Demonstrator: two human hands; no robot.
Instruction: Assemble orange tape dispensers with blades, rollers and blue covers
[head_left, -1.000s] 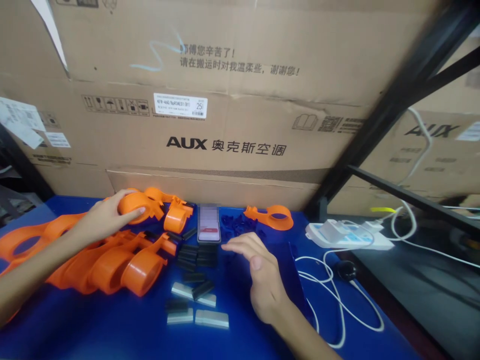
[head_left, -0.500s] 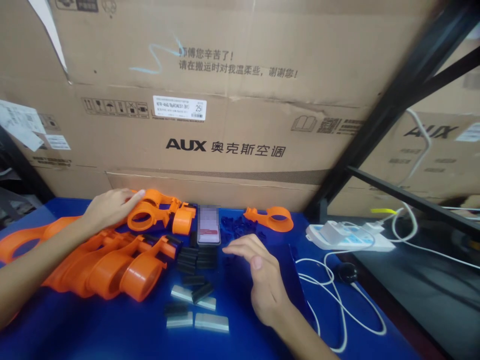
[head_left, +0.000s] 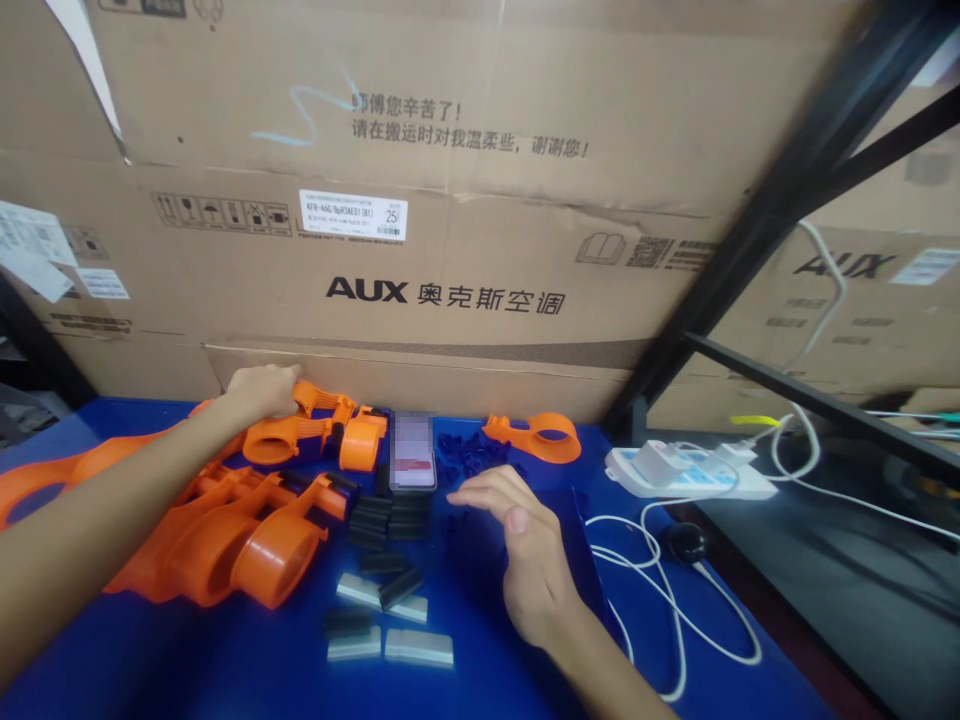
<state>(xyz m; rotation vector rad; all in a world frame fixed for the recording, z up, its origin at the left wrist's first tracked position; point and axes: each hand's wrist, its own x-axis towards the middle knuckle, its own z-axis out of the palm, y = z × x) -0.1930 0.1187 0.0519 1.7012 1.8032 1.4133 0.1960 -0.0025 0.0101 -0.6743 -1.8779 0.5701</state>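
My left hand (head_left: 261,392) reaches over the orange plastic parts at the back left. Its fingers are curled down at an orange ring-shaped part (head_left: 271,442) and look closed on it; the fingertips are hidden. More orange ring-shaped parts (head_left: 277,560) lie in a row under my left forearm. My right hand (head_left: 517,545) hovers over the blue tabletop (head_left: 300,660), open, fingers stretched to the left, with nothing visible in it. Left of it lie black blocks (head_left: 409,515) and silver-grey bars (head_left: 418,647). Small dark blue pieces (head_left: 480,452) lie beyond its fingers.
A phone (head_left: 412,455) stands at the back centre. One orange ring-shaped part (head_left: 551,438) lies apart at the back right. A white power strip (head_left: 690,472) and loose white cables (head_left: 679,630) occupy the right side. Behind are a cardboard box (head_left: 450,200) and a black frame post (head_left: 750,210).
My left hand has shifted back and its fingers have curled down at the orange parts. The right hand keeps its pose. The view has moved slightly.
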